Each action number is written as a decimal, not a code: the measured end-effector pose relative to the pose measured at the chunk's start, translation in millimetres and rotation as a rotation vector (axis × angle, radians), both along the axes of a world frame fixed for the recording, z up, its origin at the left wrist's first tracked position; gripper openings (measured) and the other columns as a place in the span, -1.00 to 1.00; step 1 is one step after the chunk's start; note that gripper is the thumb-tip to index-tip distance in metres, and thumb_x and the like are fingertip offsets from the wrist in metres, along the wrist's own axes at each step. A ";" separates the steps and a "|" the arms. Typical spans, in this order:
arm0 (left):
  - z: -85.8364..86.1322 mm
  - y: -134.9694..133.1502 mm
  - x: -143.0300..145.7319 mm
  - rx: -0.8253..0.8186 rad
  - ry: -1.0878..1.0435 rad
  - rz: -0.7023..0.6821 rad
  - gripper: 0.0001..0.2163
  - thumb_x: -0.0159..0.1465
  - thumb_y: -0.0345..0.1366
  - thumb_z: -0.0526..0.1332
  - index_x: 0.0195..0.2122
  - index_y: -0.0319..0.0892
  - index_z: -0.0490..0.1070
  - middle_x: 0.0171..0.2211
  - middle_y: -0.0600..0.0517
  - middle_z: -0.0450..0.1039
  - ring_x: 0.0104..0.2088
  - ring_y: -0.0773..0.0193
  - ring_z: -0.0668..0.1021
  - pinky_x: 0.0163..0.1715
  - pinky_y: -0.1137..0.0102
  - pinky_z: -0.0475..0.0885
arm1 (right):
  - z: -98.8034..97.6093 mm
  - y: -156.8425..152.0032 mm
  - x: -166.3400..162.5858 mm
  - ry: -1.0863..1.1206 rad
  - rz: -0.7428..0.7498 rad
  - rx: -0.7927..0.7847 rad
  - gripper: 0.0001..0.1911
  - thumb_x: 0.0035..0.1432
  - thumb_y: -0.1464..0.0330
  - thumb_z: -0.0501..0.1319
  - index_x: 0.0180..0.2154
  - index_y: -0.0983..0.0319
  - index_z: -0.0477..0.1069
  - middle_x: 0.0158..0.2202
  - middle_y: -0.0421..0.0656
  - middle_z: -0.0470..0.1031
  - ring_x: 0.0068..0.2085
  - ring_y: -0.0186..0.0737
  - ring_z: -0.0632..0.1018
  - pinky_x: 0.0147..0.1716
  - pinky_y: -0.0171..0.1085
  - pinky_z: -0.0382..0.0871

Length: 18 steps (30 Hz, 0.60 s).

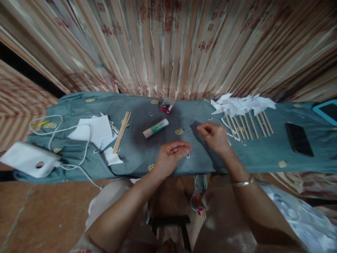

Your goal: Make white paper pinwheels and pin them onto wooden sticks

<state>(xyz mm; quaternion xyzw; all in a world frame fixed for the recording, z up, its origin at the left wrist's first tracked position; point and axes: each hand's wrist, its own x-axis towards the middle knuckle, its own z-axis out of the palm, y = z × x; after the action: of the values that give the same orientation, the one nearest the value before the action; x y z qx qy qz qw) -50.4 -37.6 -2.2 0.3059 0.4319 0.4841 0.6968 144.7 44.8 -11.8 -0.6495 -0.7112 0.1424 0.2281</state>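
My right hand (214,137) is closed in a pinch above the cloth, with a tiny dark pin-like piece (197,125) just showing at the fingertips; its exact kind is too small to tell. Beside it on the left, my left hand (172,156) hovers over the table's near side, fingers loosely stretched and nothing visible in them. A glue stick (156,128) with a green label lies beyond the left hand. Farther back stands a small red box (166,105), its lid up, with small metallic pieces inside. White paper pinwheels (242,105) on wooden sticks (250,124) lie in a row at the right.
Loose wooden sticks (122,131) lie beside white paper sheets (96,130) at the left. A white device (28,160) with a white cable (88,147) sits at the left end. White paper strips (231,133), a dark phone (299,139) and a blue-edged device (325,111) are at the right.
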 end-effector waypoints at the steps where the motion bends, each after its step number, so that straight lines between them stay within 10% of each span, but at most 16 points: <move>1: 2.4 -2.5 -1.7 0.005 0.009 -0.019 -0.69 -0.16 -0.11 0.55 -0.45 -0.18 0.61 -0.49 0.05 0.58 -0.44 0.32 0.53 -0.26 0.38 0.45 | -8.8 -11.0 -17.4 0.112 0.061 -0.013 -0.74 0.23 0.22 0.18 -0.36 0.20 0.57 -0.48 -0.16 0.57 -0.46 -0.20 0.54 -0.40 -0.27 0.31; 8: 9.5 -15.1 -16.7 0.089 0.101 -0.052 -0.65 -0.09 -0.01 0.51 -0.64 -0.19 0.51 -0.65 0.08 0.41 -0.58 0.37 0.39 -0.44 0.41 0.34 | -54.8 -41.9 -75.0 0.335 0.264 0.060 -0.82 0.22 0.34 0.12 -0.27 0.14 0.51 -0.26 -0.10 0.63 -0.23 -0.13 0.60 -0.16 -0.20 0.47; 12: 44.4 -32.1 -26.8 0.097 0.071 -0.126 -0.66 0.01 0.01 0.47 -0.62 -0.16 0.55 -0.61 0.05 0.45 -0.54 0.32 0.45 -0.41 0.38 0.40 | -67.7 -42.4 -75.7 0.298 0.298 0.163 -0.84 0.22 0.39 0.12 -0.27 0.13 0.49 -0.16 -0.05 0.60 -0.07 -0.06 0.58 0.01 -0.09 0.46; 18: 67.6 -85.8 -47.2 0.417 0.147 -0.384 -0.87 0.19 -0.02 0.36 -0.28 0.23 0.68 -0.52 0.03 0.58 -0.46 0.18 0.60 -0.47 0.30 0.48 | -69.6 -40.3 -78.0 0.294 0.309 0.174 -0.86 0.25 0.39 0.13 -0.29 0.13 0.46 -0.19 -0.07 0.59 -0.09 -0.07 0.58 0.01 -0.10 0.46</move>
<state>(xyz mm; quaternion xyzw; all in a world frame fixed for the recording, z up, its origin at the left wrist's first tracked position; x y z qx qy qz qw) -97.6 -123.5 65.4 0.5528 0.3065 0.3981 0.6648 66.7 4.4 -81.5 -0.4829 -0.7710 0.2069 0.3600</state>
